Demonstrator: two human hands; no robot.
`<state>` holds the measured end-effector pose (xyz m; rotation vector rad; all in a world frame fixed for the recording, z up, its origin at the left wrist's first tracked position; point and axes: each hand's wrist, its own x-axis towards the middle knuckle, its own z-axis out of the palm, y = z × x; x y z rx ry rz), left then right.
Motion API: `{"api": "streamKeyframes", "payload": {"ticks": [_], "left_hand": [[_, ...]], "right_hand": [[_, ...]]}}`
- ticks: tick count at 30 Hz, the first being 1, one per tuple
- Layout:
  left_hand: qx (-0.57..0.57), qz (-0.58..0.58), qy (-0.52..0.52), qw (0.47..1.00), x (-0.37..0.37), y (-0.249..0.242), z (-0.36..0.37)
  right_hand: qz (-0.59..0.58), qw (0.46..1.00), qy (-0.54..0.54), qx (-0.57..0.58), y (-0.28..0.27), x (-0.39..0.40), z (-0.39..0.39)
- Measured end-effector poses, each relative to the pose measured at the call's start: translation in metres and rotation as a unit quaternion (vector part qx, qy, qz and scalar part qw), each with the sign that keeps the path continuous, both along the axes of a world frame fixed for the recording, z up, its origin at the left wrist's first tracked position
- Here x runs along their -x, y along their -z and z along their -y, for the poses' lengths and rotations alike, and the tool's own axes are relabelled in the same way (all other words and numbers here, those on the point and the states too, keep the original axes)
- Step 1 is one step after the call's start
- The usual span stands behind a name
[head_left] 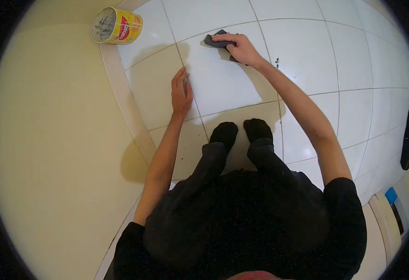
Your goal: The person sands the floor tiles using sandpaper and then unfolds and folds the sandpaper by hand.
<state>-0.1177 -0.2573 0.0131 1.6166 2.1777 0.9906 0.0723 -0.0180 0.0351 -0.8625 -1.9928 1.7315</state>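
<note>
A dark grey cloth [214, 39] is bunched under my right hand [243, 48], whose fingers press it against the white tiled floor [228, 86]. Part of the cloth also shows below the palm. My left hand [181, 92] lies on the tiles beside a grout line, fingers slightly apart; a small greyish patch shows between them, too unclear to name. Dark bits [277, 61] lie on the floor to the right of my right hand.
At the upper left, a yellow container [129, 29] with grey matter inside stands by the wall's skirting [120, 93]. My black-socked feet [224, 134] are below my hands. Dark objects [408, 137] and a blue item [391, 195] are at the far right.
</note>
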Motion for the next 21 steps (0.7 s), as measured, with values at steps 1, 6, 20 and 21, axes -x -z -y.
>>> {"api": "streamKeyframes", "payload": {"ticks": [1, 6, 20, 21], "left_hand": [[-0.013, 0.023, -0.001, 1.000, 0.001, 0.000, 0.001], [-0.100, 0.286, -0.096, 0.948, 0.027, 0.022, -0.003], [-0.032, -0.057, -0.040, 0.997, 0.094, 0.019, -0.031], [-0.025, -0.064, -0.036, 0.997, 0.093, 0.018, -0.031]], "right_hand": [[0.012, 0.999, 0.008, 0.046, -0.011, -0.003, 0.005], [-0.080, 0.991, -0.024, -0.102, -0.015, -0.020, 0.046], [-0.111, 0.831, -0.461, -0.293, 0.036, 0.013, 0.130], [-0.119, 0.810, -0.485, -0.308, 0.039, 0.020, 0.126]]}}
